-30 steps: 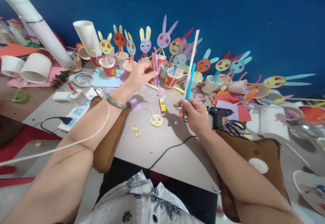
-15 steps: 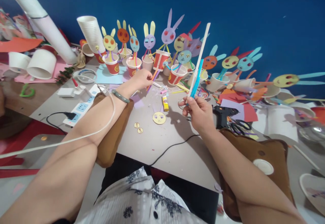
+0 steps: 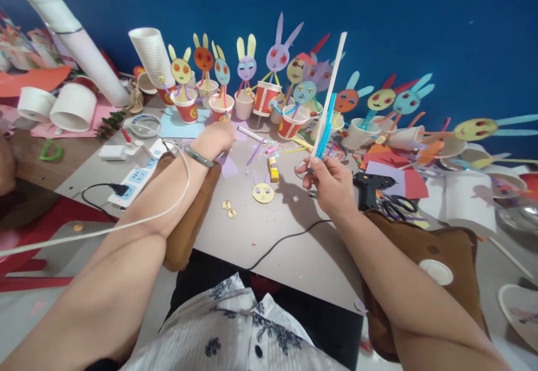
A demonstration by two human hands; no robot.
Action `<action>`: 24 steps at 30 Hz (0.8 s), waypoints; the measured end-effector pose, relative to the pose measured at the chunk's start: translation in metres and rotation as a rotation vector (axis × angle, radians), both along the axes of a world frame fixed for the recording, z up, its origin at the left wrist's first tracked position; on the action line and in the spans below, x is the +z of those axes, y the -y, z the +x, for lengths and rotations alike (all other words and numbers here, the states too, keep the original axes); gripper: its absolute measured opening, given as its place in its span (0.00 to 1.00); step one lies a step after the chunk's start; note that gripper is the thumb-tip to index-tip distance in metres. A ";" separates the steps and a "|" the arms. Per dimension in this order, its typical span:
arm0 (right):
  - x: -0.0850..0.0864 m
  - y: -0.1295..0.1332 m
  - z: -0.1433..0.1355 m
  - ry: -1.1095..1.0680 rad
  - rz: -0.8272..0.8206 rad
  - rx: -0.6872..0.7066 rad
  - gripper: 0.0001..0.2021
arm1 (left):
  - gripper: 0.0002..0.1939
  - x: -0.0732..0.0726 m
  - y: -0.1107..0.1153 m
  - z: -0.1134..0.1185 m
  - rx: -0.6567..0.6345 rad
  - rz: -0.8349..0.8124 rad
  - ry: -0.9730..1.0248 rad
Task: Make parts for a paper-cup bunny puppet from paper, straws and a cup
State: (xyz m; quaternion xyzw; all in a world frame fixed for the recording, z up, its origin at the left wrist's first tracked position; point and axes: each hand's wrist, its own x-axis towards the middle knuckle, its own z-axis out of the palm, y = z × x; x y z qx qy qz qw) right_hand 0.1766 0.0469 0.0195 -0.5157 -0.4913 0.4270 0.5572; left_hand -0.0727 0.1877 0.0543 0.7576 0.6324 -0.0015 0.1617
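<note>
Strips (image 3: 326, 130): at a sorting or choosing step, by the look of it. Taken left to right: well left of and beyond the glue stick (image 3: 273, 170), left hand (image 3: 221, 137), fingers turned out of sight; cannot tell how far spread, or whether gripping anything. Just left of the glue stick, lying loose and aslant, purple strip (image 3: 255, 152), far end angled right. On the near side of the glue stick, face disc (image 3: 263, 193). Right of the glue stick, right hand (image 3: 328, 183), thumb and fingers pinched together around the low ends of the strips, white taller than blue. Pointing up, long axes steep and nearly alongside, tops leaning right. Probably calls next for a steady pinch, with tall ends kept off the cups (image 3: 289, 129) beyond the glue stick.
</note>
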 end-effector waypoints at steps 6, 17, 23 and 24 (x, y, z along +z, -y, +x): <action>0.000 -0.001 0.000 -0.030 0.008 -0.005 0.21 | 0.21 0.000 0.001 0.000 0.032 0.008 0.077; -0.002 -0.002 0.001 -0.021 0.000 0.002 0.20 | 0.09 0.017 0.012 0.006 -0.003 -0.364 0.903; -0.007 -0.002 0.002 -0.007 -0.047 0.013 0.20 | 0.08 0.013 0.025 0.025 -0.096 -0.569 1.143; -0.006 -0.001 0.001 -0.008 -0.058 0.023 0.20 | 0.08 0.012 0.029 0.029 -0.121 -0.585 1.177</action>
